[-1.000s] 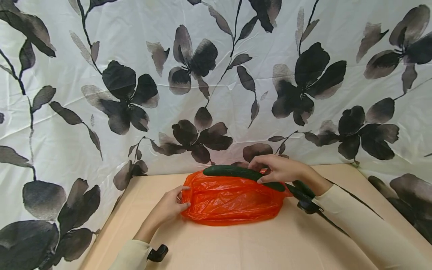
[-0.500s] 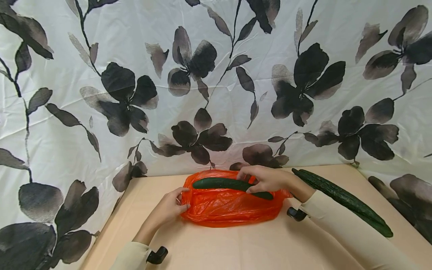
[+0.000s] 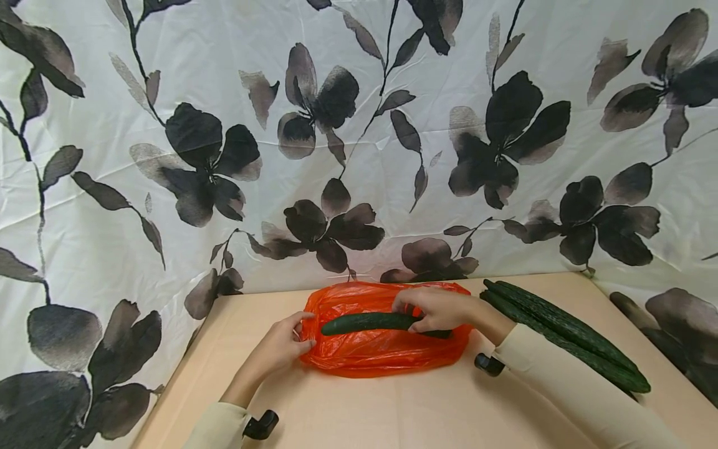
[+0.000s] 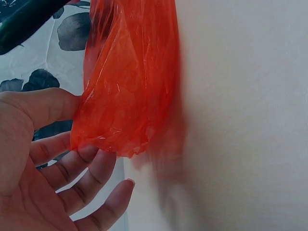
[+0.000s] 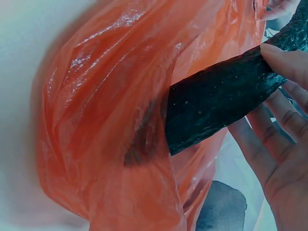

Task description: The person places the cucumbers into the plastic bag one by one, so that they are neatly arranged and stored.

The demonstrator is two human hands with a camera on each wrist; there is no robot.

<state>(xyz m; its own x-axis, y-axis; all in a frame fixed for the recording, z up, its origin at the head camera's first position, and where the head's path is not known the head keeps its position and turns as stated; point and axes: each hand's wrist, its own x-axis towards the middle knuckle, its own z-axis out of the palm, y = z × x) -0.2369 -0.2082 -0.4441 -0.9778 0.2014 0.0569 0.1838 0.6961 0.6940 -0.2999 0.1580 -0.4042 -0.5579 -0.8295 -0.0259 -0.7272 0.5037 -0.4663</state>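
My right hand (image 3: 437,307) grips a dark green cucumber (image 3: 361,322) between thumb and fingers, level across the orange-red plastic bag (image 3: 381,362). In the right wrist view, one end of the cucumber (image 5: 211,101) has slipped behind the bag's thin film (image 5: 110,120) and shows dimly through it. On the bag's left end, my left hand (image 3: 283,340) pinches the plastic. The left wrist view shows its thumb and fingers on the bag's edge (image 4: 120,96), the little finger held away. Another piece of dark green cucumber (image 4: 24,24) appears at that view's upper left corner.
More long cucumbers (image 3: 572,324) lie side by side at the right of the pale tabletop (image 3: 359,411), partly behind my right sleeve (image 3: 561,368). A white cloth with dark flowers (image 3: 426,93) hangs right behind the table's far edge.
My right hand has brought the cucumber down and nearer to me, from the bag's far side to its middle, its right end now inside the film. My left hand keeps its hold.
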